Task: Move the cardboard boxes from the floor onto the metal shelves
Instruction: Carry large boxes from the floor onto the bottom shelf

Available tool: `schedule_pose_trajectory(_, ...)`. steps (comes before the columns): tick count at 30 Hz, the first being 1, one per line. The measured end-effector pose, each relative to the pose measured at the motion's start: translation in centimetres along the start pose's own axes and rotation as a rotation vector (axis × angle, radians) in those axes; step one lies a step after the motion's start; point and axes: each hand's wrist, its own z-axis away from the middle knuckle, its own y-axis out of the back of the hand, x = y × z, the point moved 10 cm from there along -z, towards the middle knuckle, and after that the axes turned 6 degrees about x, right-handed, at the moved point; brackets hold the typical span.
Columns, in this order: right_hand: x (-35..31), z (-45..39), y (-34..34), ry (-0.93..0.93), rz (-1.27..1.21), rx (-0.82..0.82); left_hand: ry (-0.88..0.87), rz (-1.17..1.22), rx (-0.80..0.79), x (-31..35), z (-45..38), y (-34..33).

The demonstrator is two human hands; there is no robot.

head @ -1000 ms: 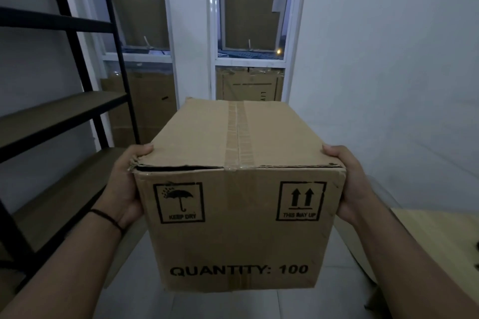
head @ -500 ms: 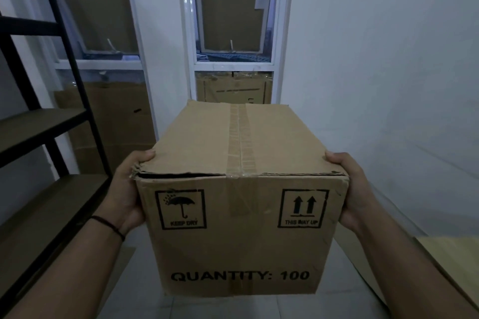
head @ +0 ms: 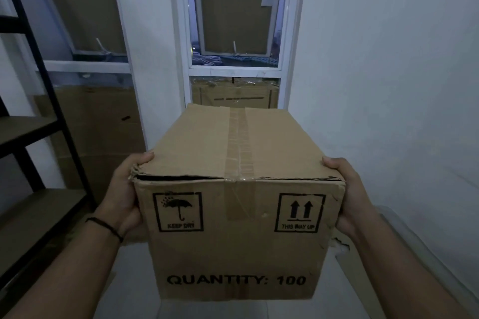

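A taped brown cardboard box, printed "QUANTITY: 100", "KEEP DRY" and "THIS WAY UP", hangs upright in the air in front of me. My left hand grips its left side, thumb hooked over the top edge. My right hand grips its right side the same way. The fingers of both hands are hidden behind the box. The black metal shelves with brown boards stand at the far left, apart from the box.
Straight ahead are white-framed windows with cardboard sheets behind the lower panes. A flat cardboard sheet leans by the shelf post. A white wall runs along the right. Pale floor tiles show under the box.
The view has swung to the right: the shelves slid toward the left edge and the windows moved to the centre. The box stays held between both hands, slightly lower in view.
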Motion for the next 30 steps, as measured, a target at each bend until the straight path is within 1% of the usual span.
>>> schedule_pose_trajectory(6, -1.8, -8.1, -0.6, -0.024, 0.015, -0.068, -0.033, 0.02, 0.024, -0.3, -6.2, -1.5)
schedule_pose_trajectory(12, -1.3, -15.7, -1.7, -0.056, 0.019, -0.099, -0.069, 0.022, 0.076, -0.3, -12.5, -0.8)
schedule_pose_trajectory(17, -0.2, -22.5, -4.0, -0.064, 0.03, -0.117, -0.103, 0.018, 0.117, 0.1, -18.5, 0.9)
schedule_pose_trajectory(25, 2.6, -33.0, -9.2, -0.107, 0.013, -0.128, -0.088, -0.012, 0.188, 2.1, -28.2, 4.5)
schedule_pose_trajectory(30, 5.1, -38.2, -13.7, -0.171, 0.013, -0.177, -0.104, 0.007, 0.298, 3.0, -31.1, 8.9)
